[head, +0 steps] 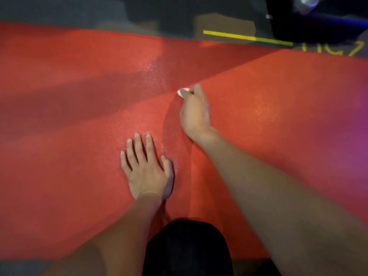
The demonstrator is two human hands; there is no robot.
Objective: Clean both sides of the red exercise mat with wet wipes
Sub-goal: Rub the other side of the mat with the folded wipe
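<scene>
Knee (187,248) lowest in view, left hand (147,172) flat with fingers spread on the red mat (59,156); beyond, right hand (196,110) pinching a balled wet wipe (183,92) against it, so small it may slip out or miss patches

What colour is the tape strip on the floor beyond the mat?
Yellow; the tape shows in the head view.

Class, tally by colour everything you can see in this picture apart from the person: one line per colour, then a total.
Red: 1, the exercise mat
White: 1, the wet wipe held by the right hand
Yellow: 1, the floor line
Black: 1, the dark object at top right
Total: 4
</scene>
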